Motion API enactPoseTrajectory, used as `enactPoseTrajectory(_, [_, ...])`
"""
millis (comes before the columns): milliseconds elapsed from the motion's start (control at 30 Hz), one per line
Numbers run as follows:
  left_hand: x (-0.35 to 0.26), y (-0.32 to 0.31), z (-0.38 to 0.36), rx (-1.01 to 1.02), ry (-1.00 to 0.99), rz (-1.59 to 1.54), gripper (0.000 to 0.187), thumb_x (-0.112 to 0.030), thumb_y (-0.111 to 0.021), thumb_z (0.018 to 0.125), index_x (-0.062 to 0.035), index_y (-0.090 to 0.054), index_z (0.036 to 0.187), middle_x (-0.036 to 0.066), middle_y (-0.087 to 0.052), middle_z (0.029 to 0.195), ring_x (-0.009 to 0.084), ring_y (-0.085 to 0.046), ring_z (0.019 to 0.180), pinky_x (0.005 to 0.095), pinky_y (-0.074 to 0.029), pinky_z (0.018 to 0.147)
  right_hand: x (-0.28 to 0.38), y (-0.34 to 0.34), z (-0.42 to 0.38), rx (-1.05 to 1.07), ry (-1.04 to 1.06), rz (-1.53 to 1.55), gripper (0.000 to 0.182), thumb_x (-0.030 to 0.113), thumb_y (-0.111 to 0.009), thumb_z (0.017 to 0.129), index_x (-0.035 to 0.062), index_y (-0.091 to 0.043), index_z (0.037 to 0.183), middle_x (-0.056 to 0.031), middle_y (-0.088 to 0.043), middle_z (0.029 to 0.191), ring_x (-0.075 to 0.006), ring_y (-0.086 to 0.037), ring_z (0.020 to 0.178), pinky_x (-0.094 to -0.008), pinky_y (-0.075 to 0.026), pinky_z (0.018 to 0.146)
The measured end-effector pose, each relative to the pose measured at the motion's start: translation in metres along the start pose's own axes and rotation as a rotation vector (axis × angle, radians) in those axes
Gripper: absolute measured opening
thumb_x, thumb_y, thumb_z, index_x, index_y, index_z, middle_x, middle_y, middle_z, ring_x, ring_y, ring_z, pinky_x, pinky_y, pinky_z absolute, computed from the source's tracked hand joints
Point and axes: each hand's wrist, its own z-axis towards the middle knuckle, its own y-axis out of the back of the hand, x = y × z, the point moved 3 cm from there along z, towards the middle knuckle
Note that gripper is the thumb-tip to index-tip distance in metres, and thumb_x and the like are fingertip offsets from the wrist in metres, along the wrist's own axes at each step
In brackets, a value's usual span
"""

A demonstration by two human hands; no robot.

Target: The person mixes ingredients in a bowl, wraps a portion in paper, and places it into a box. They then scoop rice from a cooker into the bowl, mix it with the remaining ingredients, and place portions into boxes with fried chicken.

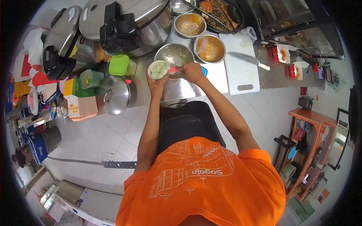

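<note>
1. I observe the white cup (pixel 158 70) of chopped greens at the steel bowl's (pixel 175 51) near-left edge, inside my left hand's (pixel 157 83) clamped fingers.
2. My right hand's (pixel 192 72) fingers are together on the pink utensil (pixel 174 70), at the bowl's near-right edge.

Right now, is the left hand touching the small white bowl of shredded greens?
Touching. The head view shows the left hand gripping the small white bowl from its near side, fingers against the outer wall.

The shirt (pixel 205 188) reads "Saga…"; box (pixel 81 106) lettering unclear.
</note>
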Motion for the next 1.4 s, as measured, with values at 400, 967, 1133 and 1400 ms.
enactPoseTrajectory(400, [0.006,-0.002,0.0,0.141,0.123,-0.03,0.064,-0.002,-0.078,0.072,-0.004,-0.043,0.125,0.008,-0.058,0.118,0.0186,-0.058,0.108,0.0326,-0.044,0.097,-0.034,-0.047,0.018,0.25,-0.428,0.18,0.048,0.051,-0.067,0.07,0.0092,-0.075,0.092,-0.0194,-0.07,0.088,-0.0339,-0.069,0.087,-0.0419,-0.053,0.078])
enactPoseTrajectory(967, [-0.007,0.025,0.009,0.095,0.021,0.168,0.075,-0.005,-0.083,0.062,-0.0039,-0.042,0.125,0.009,-0.058,0.114,0.0188,-0.057,0.108,0.0329,-0.046,0.094,-0.046,-0.025,0.048,0.231,-0.357,1.073,0.034,0.018,-0.065,0.084,0.0009,-0.069,0.113,-0.0035,-0.071,0.086,-0.0125,-0.062,0.07,-0.027,-0.051,0.07])
enactPoseTrajectory(1133, [-0.034,-0.002,0.029,-0.027,-0.219,0.614,0.079,-0.014,-0.087,0.054,-0.0022,-0.047,0.121,0.015,-0.061,0.109,0.0291,-0.061,0.103,0.0383,-0.048,0.091,-0.002,0.034,0.005,0.001,-0.014,0.582,0.037,0.021,-0.067,0.079,0.0147,-0.071,0.115,-0.013,-0.069,0.079,-0.0262,-0.066,0.068,-0.0385,-0.05,0.06])
enactPoseTrajectory(1400, [-0.011,-0.041,0.034,0.033,-0.143,0.432,0.081,-0.017,-0.09,0.051,-0.0046,-0.049,0.12,0.015,-0.063,0.113,0.0277,-0.062,0.104,0.0369,-0.05,0.089,0.023,0.094,-0.026,-0.333,0.117,0.065,0.033,0.012,-0.055,0.081,0.0113,-0.065,0.112,-0.0147,-0.066,0.075,-0.0304,-0.064,0.057,-0.0422,-0.049,0.051])
